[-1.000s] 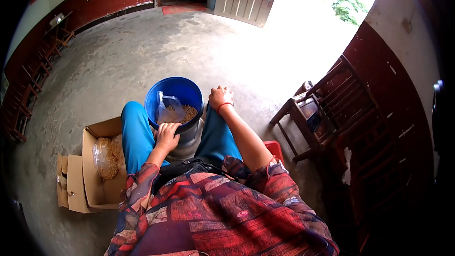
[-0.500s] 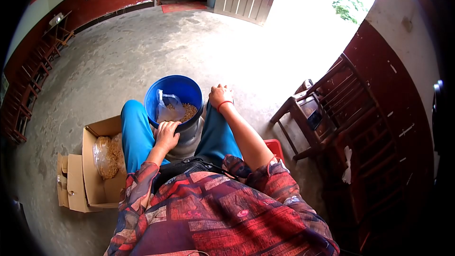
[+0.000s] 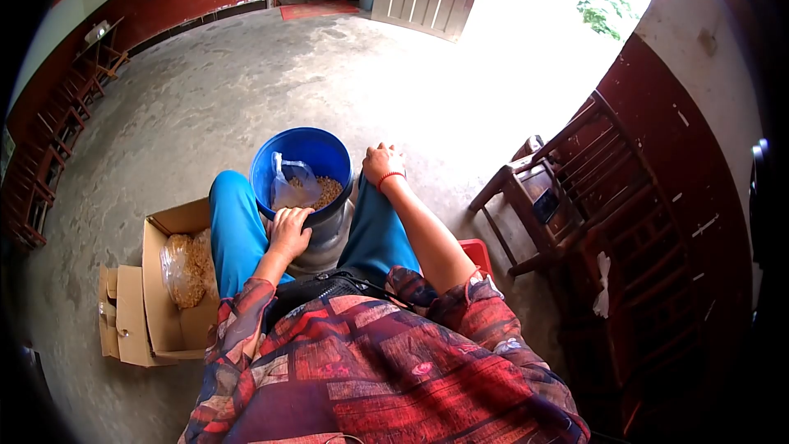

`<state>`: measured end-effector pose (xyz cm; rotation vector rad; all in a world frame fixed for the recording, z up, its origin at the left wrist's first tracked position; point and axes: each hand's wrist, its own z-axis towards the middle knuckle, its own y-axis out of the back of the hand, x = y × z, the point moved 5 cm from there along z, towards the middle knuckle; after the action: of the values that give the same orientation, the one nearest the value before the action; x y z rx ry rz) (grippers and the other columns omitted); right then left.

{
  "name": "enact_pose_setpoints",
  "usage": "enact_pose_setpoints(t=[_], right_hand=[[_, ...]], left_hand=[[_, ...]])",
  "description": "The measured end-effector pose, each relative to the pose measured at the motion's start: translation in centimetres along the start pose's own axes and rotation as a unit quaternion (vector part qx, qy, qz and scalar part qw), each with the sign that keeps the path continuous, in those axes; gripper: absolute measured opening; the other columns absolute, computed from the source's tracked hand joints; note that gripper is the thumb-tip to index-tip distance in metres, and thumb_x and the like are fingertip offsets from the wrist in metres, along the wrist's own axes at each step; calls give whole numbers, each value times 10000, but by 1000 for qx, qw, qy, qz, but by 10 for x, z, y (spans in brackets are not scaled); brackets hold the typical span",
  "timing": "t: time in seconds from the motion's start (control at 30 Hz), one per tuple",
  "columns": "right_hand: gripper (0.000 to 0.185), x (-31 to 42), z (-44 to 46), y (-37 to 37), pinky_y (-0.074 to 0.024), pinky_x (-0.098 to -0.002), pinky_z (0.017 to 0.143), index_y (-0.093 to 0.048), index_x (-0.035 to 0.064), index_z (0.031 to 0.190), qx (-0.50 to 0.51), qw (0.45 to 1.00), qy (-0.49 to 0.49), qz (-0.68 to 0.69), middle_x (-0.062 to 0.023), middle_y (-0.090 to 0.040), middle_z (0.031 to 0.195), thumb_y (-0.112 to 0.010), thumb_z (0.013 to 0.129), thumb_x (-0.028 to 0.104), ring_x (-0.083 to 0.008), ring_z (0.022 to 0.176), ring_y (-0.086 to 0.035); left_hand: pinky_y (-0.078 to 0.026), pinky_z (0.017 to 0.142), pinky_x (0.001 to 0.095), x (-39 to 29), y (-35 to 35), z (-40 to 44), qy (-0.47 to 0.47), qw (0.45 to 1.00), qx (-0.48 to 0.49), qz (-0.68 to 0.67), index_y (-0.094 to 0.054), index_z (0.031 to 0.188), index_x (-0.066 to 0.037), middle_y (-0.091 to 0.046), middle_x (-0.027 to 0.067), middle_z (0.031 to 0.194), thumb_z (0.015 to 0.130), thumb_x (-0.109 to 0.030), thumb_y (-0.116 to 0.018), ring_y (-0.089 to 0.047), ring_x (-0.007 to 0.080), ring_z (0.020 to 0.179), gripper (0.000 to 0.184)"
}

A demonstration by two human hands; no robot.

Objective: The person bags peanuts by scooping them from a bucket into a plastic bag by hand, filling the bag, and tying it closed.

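Between my knees stands a blue bucket (image 3: 269,148) with a layer of yellowish kernels (image 3: 330,191) inside. A clear plastic bag (image 3: 292,182) lies in it, partly over the kernels. My left hand (image 3: 290,232) rests on the near rim of the bucket, its fingers lying loosely over the edge. On my right knee lies my right hand (image 3: 382,164), a red bead bracelet (image 3: 389,178) at its wrist. Its fingers drape over the knee and hold nothing. The left fingertips are partly hidden by the hand itself.
Left of my leg sits an open cardboard box (image 3: 156,296) with a plastic bag of yellowish pieces (image 3: 191,275). A wooden chair (image 3: 534,197) with a phone (image 3: 546,205) stands at the right. Part of a red container (image 3: 477,256) shows beside my right leg.
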<state>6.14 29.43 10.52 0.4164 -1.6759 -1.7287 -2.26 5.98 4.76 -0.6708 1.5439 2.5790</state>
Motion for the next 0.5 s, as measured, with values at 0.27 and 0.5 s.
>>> enact_pose_setpoints(t=[0.27,0.5], right_hand=[[282,-4,4,-7,-376,-493,935,-678,139,977,-26,1000,5,1,-127,-583,1112,-481,821,268,-309,1111,-500],[302,1,-1,3,-336,-501,978,-666,132,1026,7,1000,-5,1,-135,-561,1162,-448,837,223,-310,1152,-470]], left_hand=[[-341,971,408,0,0,0,-1,1000,-2,4,-588,1082,-109,-592,77,1019,661,-89,-649,-517,272,1028,426],[-347,960,405,-1,1,0,-5,1000,-3,4,-588,1077,-110,-593,75,1017,666,-92,-648,-523,272,1012,416]])
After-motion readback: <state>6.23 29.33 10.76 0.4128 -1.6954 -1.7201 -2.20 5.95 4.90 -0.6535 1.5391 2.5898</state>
